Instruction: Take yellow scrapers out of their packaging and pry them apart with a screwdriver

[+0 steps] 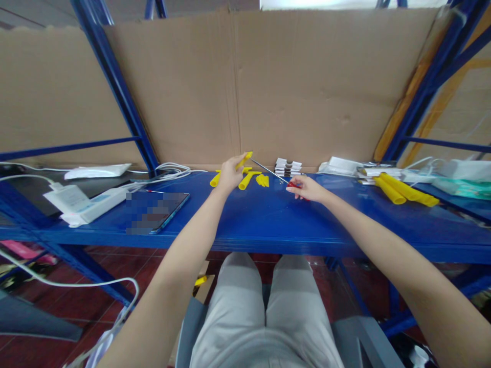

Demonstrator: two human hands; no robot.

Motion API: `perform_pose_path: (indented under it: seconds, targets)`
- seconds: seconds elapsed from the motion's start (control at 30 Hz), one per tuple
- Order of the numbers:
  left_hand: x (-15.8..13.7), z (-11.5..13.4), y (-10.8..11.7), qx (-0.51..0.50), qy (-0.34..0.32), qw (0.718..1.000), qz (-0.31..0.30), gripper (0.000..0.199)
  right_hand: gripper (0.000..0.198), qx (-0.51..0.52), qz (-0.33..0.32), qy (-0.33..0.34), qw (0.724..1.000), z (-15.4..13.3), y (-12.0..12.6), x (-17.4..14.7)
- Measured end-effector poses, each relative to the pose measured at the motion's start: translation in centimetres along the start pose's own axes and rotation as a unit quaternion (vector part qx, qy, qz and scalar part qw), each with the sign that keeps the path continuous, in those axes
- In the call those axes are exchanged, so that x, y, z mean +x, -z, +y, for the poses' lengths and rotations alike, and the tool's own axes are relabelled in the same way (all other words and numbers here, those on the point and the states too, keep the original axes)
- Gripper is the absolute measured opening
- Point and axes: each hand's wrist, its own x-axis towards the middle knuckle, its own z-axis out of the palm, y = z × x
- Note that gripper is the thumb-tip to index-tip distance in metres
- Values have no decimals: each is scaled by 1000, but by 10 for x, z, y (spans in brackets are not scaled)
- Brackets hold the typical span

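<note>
My left hand (230, 173) is closed around a yellow plastic part (245, 159), held up above the blue tabletop. In my right hand (308, 188) is a screwdriver with a red handle and a long metal shaft (270, 172). Its shaft slants up to the left, and the tip is close to the yellow part; whether they touch I cannot tell. Below and beside my left hand lie yellow tubular parts with crosspieces (248, 180), one partly hidden by the hand. Some small yellow pieces (262, 180) sit together between the hands. Tiny bits lie near the screwdriver shaft.
A stack of white packets with dark bands (287, 167) stands at the back. Yellow tubes (402, 190) lie at the right beside white packages. To the left are a tablet-like device (169, 212), a white power strip (95, 204) and coiled cables (172, 171). Cardboard (291, 87) walls the back.
</note>
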Motion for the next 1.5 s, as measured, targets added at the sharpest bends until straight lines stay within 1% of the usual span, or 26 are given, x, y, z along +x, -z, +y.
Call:
perform_pose_path:
  seconds: [0.17,0.3,0.4,0.53,0.67,0.73,0.8,0.9,1.1,1.2,1.27,1.43,1.5]
  targets:
    - [0,-1,-3,-15,2,1000,7,53,44,15,21,23,999,5,-3,3]
    - [0,1,-2,-15,8,1000,16,54,41,-1,-5,18,1000,1,-1,2]
    - [-1,3,-1,-4,11,1000,16,53,40,7,-1,24,1000,-1,-1,1]
    - [-1,4,-2,-4,13,1000,5,53,41,31,19,3,999,4,-3,2]
    - [-1,2,-3,-11,13,1000,-7,51,39,12,38,-9,999,8,-3,3]
    - [-1,0,-2,-14,15,1000,-7,50,36,2,31,-7,1000,7,-2,4]
    - [-1,0,-2,-12,19,1000,-5,51,33,-12,6,-1,1000,3,0,3]
    - [-1,3,0,-3,26,1000,-10,52,32,-42,-16,20,999,1,2,1]
    - [-2,8,2,20,32,999,-29,52,33,-26,12,41,999,13,-3,4]
    - [-2,8,1,24,33,999,-30,52,32,-59,49,66,995,20,-3,7]
    - [-2,8,0,26,36,998,-32,52,31,-81,59,71,992,20,-3,8]
    - [-2,9,1,39,34,998,-28,53,30,-118,8,50,992,13,0,6]
    - [-2,10,2,41,32,998,-27,52,30,-129,-2,49,990,11,1,6]
